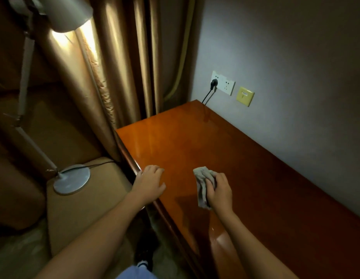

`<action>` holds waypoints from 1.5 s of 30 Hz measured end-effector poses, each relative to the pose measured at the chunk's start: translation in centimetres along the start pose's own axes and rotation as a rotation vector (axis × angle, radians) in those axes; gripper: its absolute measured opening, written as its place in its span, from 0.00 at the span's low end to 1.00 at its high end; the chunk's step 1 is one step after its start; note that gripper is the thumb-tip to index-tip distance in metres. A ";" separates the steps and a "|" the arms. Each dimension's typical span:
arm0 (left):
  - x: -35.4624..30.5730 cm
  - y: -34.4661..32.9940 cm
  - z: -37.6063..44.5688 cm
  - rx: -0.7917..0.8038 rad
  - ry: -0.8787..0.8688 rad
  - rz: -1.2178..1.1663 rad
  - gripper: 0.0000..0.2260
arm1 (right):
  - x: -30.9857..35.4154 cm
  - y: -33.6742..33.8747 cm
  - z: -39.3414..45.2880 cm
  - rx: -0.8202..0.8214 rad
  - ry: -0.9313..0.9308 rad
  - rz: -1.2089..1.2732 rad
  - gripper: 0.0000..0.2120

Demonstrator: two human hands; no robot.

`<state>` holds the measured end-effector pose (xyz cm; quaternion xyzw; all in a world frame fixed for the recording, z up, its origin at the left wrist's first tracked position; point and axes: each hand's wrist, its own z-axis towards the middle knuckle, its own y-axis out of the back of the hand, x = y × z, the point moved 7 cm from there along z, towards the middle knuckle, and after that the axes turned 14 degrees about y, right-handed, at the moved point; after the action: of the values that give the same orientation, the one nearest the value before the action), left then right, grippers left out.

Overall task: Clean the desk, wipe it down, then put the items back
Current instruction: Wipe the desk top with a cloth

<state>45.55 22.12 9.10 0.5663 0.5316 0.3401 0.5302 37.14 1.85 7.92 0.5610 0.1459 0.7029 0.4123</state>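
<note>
Desk (245,168): glossy wood top, bare where visible; I should wipe in overlapping strokes out to its edges.
Lamp (71,179): parked on the box beside the desk.
My left hand (151,181): fingers loose, bracing on the near edge.
My right hand (220,191): clenched on the cloth.
Cloth (203,183): bunched grey, pressed to the desk; flatter would cover more.

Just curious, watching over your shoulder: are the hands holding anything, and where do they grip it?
The right hand grips a grey cloth by its bunched near side, on the desk. The left hand holds nothing; it rests on the desk's edge.
</note>
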 end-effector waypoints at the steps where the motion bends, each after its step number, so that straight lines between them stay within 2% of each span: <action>1: 0.2 0.1 2.2 0.007 -0.022 0.017 0.23 | -0.3 -0.8 1.4 -0.007 -0.020 0.003 0.08; 6: 0.7 2.3 13.7 0.027 -0.149 0.063 0.23 | -1.7 -3.8 9.5 -0.101 -0.148 -0.015 0.08; 9: 0.3 2.5 18.8 0.066 -0.217 0.098 0.23 | -2.2 -5.8 12.6 -0.081 -0.197 -0.041 0.08; 15: -0.1 -1.0 24.3 0.195 -0.281 0.125 0.24 | -4.0 -10.2 17.3 0.001 -0.238 -0.106 0.09; 20: 2.0 -4.0 26.8 0.276 -0.257 0.118 0.23 | -6.3 -14.1 22.4 0.053 -0.205 -0.169 0.11; 22: 3.2 -4.6 28.2 0.296 -0.219 0.093 0.24 | -7.5 -16.0 23.9 0.126 -0.214 -0.234 0.16; 24: 4.3 -5.0 29.8 0.288 -0.181 0.074 0.24 | -8.9 -18.0 24.0 0.275 -0.265 -0.367 0.21; 27: 5.1 -5.5 31.7 0.265 -0.129 0.045 0.24 | -9.7 -19.4 23.6 0.365 -0.311 -0.447 0.21; 30: 4.6 -5.7 33.1 0.247 -0.102 0.001 0.25 | -9.0 -21.2 24.9 0.403 -0.105 -0.557 0.17; 31: 4.3 -5.8 33.5 0.245 -0.102 -0.009 0.25 | -9.0 -22.1 25.5 0.464 -0.041 -0.593 0.18; 35: 3.6 -7.2 34.7 0.270 -0.089 -0.011 0.27 | -9.8 -25.3 26.2 0.770 0.002 -0.657 0.29; 38: 3.2 -8.2 35.6 0.253 -0.087 0.029 0.27 | -10.1 -25.6 27.4 0.869 0.142 -0.759 0.33; 41: 2.1 -9.1 36.9 0.223 -0.088 0.052 0.28 | -12.6 -24.5 28.9 0.853 0.076 -0.727 0.32; 45: -0.5 -9.7 39.3 0.163 -0.094 0.026 0.33 | -16.0 -23.6 30.7 0.710 -0.038 -0.692 0.36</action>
<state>80.43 11.05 -8.30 0.6298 0.5246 0.2759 0.5021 75.30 -3.40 -8.46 0.5984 0.5464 0.4212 0.4075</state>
